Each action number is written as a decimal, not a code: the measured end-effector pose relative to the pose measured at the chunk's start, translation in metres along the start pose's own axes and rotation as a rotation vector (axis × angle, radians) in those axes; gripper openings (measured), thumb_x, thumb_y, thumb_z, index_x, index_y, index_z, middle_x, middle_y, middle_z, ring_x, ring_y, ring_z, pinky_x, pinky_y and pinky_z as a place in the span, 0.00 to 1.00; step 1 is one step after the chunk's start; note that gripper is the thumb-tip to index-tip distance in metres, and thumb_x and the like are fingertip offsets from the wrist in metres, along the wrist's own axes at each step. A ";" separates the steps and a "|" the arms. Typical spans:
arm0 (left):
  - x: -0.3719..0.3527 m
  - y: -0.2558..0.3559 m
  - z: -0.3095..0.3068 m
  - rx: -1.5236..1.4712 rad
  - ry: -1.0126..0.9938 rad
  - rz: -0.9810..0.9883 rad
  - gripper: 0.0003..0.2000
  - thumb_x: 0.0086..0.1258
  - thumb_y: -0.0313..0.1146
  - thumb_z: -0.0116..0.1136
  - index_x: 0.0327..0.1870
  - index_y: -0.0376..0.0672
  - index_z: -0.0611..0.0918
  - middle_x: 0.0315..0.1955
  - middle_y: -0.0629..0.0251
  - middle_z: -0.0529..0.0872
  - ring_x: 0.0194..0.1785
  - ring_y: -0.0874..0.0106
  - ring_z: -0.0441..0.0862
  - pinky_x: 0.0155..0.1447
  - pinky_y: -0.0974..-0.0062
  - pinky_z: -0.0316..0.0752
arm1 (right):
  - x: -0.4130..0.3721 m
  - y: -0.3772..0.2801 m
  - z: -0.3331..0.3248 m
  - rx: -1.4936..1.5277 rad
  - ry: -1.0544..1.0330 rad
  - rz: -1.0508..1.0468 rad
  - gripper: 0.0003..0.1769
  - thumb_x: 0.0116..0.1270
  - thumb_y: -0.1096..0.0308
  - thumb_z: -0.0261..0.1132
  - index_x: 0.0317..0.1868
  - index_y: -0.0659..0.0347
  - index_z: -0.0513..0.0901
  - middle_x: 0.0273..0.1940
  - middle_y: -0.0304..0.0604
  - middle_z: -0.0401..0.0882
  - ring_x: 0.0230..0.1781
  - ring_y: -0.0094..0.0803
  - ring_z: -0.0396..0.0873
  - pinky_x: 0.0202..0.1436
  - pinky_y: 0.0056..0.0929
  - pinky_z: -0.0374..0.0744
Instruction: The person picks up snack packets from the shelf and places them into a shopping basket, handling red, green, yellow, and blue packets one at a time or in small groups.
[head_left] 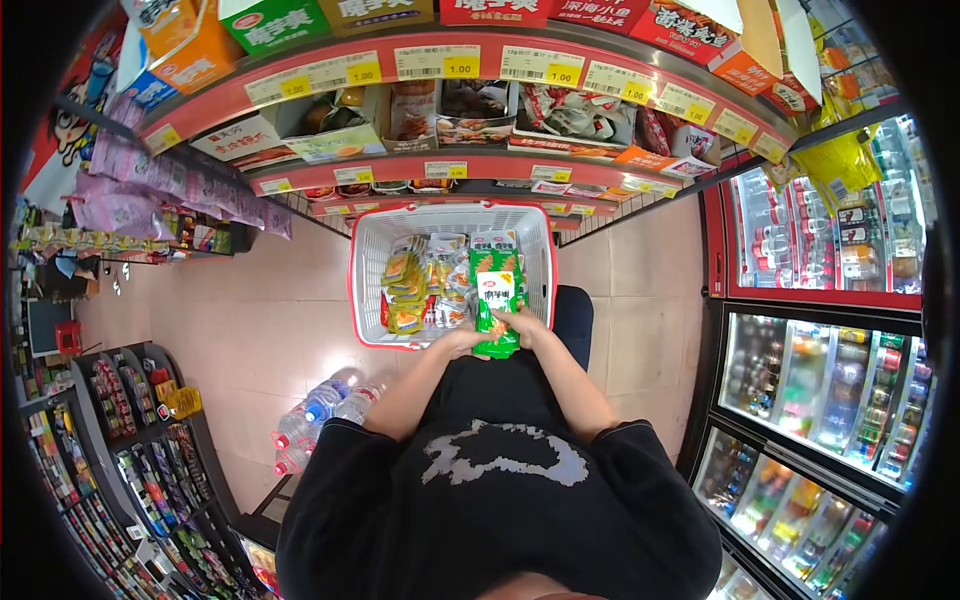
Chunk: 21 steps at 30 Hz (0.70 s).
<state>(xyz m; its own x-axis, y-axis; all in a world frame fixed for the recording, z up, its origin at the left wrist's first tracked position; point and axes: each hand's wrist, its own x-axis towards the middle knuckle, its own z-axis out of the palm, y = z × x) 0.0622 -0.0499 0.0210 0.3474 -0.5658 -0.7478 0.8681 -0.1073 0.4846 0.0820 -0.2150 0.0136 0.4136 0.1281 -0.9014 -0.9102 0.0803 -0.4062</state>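
Green-and-white snack packets are held at the near end of a white shopping basket with a red rim. My left hand is closed on their lower left edge. From the right side, my right hand grips the same packets, with its fingers over their front. How many packets are in my hands is hard to make out. Inside the basket, yellow snack packets lie on the left and white-and-orange packets in the middle. More green packets lie at the right, just beyond my hands.
A shelf with a red price rail and boxed snacks stands ahead, above the basket. Large plastic bottles stand on the floor to the left. Glass-door drink coolers line the right; a dark seat is beside the basket.
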 end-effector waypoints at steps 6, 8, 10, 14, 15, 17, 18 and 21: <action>0.041 0.011 -0.007 0.113 -0.050 -0.173 0.21 0.61 0.39 0.60 0.52 0.39 0.73 0.44 0.61 0.80 0.44 0.71 0.79 0.43 0.72 0.79 | 0.032 0.027 -0.014 0.033 0.158 -0.030 0.21 0.60 0.65 0.63 0.51 0.65 0.71 0.44 0.46 0.77 0.41 0.35 0.77 0.42 0.36 0.77; 0.054 0.020 -0.004 0.128 0.003 -0.156 0.20 0.60 0.38 0.60 0.50 0.39 0.73 0.43 0.61 0.80 0.44 0.70 0.79 0.44 0.71 0.80 | 0.029 0.016 -0.012 -0.029 0.224 -0.096 0.18 0.61 0.67 0.62 0.49 0.64 0.73 0.42 0.44 0.78 0.38 0.32 0.78 0.42 0.33 0.77; 0.069 0.026 -0.002 0.140 0.059 -0.131 0.19 0.60 0.37 0.61 0.49 0.39 0.74 0.42 0.61 0.80 0.44 0.69 0.80 0.44 0.70 0.80 | 0.039 0.008 -0.017 -0.132 0.287 -0.124 0.17 0.61 0.68 0.62 0.49 0.64 0.74 0.42 0.43 0.79 0.37 0.31 0.78 0.41 0.31 0.76; 0.082 0.013 0.010 -0.082 0.178 0.099 0.17 0.57 0.33 0.61 0.47 0.43 0.75 0.40 0.62 0.80 0.44 0.66 0.79 0.46 0.67 0.78 | 0.078 0.023 -0.037 -0.168 0.274 -0.290 0.19 0.54 0.67 0.67 0.45 0.64 0.77 0.40 0.48 0.80 0.39 0.33 0.79 0.43 0.32 0.75; 0.088 0.002 0.010 0.142 0.288 0.128 0.20 0.55 0.34 0.62 0.49 0.43 0.74 0.41 0.60 0.80 0.45 0.64 0.79 0.47 0.66 0.77 | 0.091 0.032 -0.044 -0.233 0.283 -0.257 0.20 0.52 0.66 0.67 0.45 0.64 0.77 0.41 0.48 0.80 0.41 0.35 0.79 0.45 0.33 0.75; 0.113 -0.029 -0.003 0.595 0.504 0.188 0.26 0.51 0.34 0.63 0.53 0.44 0.71 0.45 0.55 0.79 0.47 0.59 0.78 0.51 0.64 0.75 | 0.109 0.043 -0.052 -0.366 0.294 -0.194 0.22 0.50 0.65 0.68 0.46 0.63 0.78 0.43 0.49 0.79 0.45 0.38 0.78 0.49 0.34 0.73; 0.128 -0.047 -0.014 0.666 0.466 0.170 0.26 0.49 0.36 0.64 0.52 0.43 0.71 0.45 0.53 0.78 0.47 0.57 0.77 0.52 0.64 0.73 | 0.094 0.033 -0.047 -0.433 0.309 -0.198 0.23 0.49 0.64 0.68 0.46 0.63 0.77 0.45 0.50 0.79 0.46 0.40 0.77 0.50 0.35 0.73; 0.135 -0.066 -0.038 0.719 0.322 0.215 0.26 0.47 0.44 0.63 0.47 0.39 0.75 0.44 0.47 0.79 0.50 0.53 0.75 0.52 0.64 0.71 | 0.058 0.010 -0.034 -0.543 0.388 -0.287 0.26 0.48 0.60 0.67 0.49 0.62 0.76 0.48 0.55 0.76 0.52 0.46 0.73 0.54 0.38 0.71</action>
<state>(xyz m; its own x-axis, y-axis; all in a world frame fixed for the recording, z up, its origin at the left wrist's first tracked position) 0.0653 -0.0883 -0.1285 0.6602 -0.3827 -0.6463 0.3694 -0.5837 0.7231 0.0959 -0.2408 -0.0479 0.6924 -0.1924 -0.6953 -0.6902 -0.4573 -0.5608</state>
